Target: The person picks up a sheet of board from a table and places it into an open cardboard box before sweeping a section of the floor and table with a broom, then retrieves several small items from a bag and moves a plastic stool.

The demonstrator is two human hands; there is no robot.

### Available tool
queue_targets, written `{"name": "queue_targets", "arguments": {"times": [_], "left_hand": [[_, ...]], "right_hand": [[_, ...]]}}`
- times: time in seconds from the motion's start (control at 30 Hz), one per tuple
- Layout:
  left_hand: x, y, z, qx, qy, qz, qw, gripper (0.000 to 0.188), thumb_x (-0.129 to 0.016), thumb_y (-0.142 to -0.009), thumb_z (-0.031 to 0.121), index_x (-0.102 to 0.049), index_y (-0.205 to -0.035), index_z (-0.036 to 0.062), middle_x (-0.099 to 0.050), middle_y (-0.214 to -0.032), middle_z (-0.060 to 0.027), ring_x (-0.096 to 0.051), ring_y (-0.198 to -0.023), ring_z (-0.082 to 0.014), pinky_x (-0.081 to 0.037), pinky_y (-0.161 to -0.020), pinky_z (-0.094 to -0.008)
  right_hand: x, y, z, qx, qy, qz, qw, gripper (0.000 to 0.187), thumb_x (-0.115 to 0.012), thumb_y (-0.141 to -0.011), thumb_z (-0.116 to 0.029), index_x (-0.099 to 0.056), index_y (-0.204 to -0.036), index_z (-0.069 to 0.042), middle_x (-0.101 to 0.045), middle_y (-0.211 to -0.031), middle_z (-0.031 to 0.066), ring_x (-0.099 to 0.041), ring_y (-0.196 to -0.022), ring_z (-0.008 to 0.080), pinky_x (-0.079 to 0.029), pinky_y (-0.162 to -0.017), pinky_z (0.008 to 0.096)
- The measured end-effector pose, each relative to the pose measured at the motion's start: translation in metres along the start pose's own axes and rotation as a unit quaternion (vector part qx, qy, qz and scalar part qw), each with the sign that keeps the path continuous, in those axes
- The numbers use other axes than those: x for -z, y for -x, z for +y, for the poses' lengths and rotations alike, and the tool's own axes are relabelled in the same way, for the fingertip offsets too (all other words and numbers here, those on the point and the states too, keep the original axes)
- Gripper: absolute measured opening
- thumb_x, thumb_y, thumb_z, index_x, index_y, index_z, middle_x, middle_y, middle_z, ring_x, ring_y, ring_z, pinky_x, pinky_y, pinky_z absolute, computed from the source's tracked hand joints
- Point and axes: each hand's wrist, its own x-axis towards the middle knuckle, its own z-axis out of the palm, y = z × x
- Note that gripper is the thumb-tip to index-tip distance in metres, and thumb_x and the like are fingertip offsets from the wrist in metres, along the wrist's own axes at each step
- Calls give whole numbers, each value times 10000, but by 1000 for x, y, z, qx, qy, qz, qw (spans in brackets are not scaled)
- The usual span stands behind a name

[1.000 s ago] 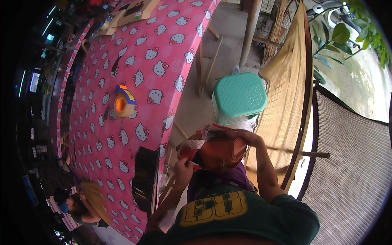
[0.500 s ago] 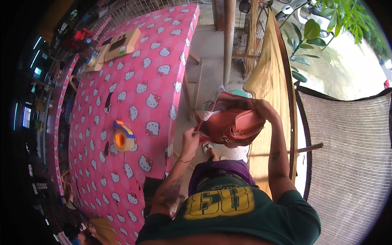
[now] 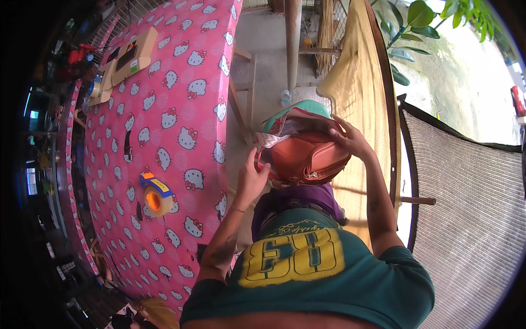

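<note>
In front of my waist I hold up an open bag (image 3: 290, 119) with a red edge and a pale zigzag-patterned flap. Inside its mouth sits a reddish-brown handbag (image 3: 293, 156) with a zipper and metal fittings; its lower side is partly hidden. My left hand (image 3: 253, 174) is closed on the left edge of the open bag, thumb and fingers pinching it. At the right edge my right hand (image 3: 350, 141) grips the rim, with its fingers at the far side and the thumb near the handbag. A teal stool or seat (image 3: 309, 106) shows behind the bag.
A long table (image 3: 181, 131) with a pink patterned cover stands on my left. On it lie a tape dispenser (image 3: 156, 198) and an opened cardboard box (image 3: 129, 57). A metal post (image 3: 293, 44) rises ahead; yellow netting (image 3: 356, 82) hangs on my right. A clear bottle (image 3: 285, 97) stands beyond the stool.
The open bag has come slightly nearer to me and tilted so more of its inside shows. My right hand has shifted along the rim, and the view has turned a little.
</note>
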Motion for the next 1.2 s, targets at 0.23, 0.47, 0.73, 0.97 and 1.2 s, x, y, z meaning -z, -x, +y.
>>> {"name": "queue_targets", "arguments": {"times": [0.23, 0.47, 0.73, 0.97, 1.2], "left_hand": [[-18, 10, 116, -329, -148, -53, 931, 809, -767, -773, 224, -369, -1472, 134, -419, -1408, -268, -474, -1256, -436, -420, -1024, -439], [-16, -68, 85, -369, -57, -38, 927, 685, -741, -751, 61, -492, -1389, 87, -645, -1186, -214, -685, -999, -314, -572, -813, -392], [26, -79, 111, -227, 109, 20, 968, 646, -721, -792, -51, -463, -1384, -18, -640, -1220, -172, -651, -1073, -206, -538, -907, -331], [-3, -63, 87, -383, 83, 41, 919, 642, -797, -745, -28, -523, -1324, 4, -646, -1223, -165, -676, -1025, -225, -565, -858, -338], [-26, -40, 73, -385, 8, -58, 921, 569, -803, -779, 164, -569, -1284, 49, -663, -1204, -107, -624, -1134, -300, -436, -1047, -464]], "right_hand": [[16, 3, -13, 16, -99, -69, 993, 660, -633, -939, -404, -379, -1493, -150, -502, -1418, 173, -523, -1265, 284, -404, -1054, 379], [29, -16, -31, 30, -154, -117, 981, 658, -530, -985, -463, -363, -1492, -76, -461, -1462, 142, -411, -1358, 237, -313, -1122, 357], [34, -24, -32, 71, -177, -137, 972, 676, -468, -1004, -486, -317, -1503, -54, -410, -1489, 142, -341, -1404, 230, -267, -1154, 368], [50, -22, -56, 121, -275, -105, 948, 580, -460, -1016, -442, -448, -1412, -18, -527, -1370, 118, -472, -1285, 210, -342, -1096, 343], [55, -11, -45, 160, -21, -230, 960, 271, -702, -879, -213, -696, -1093, -49, -616, -1240, 164, -548, -1218, 319, -433, -1020, 406]]}}
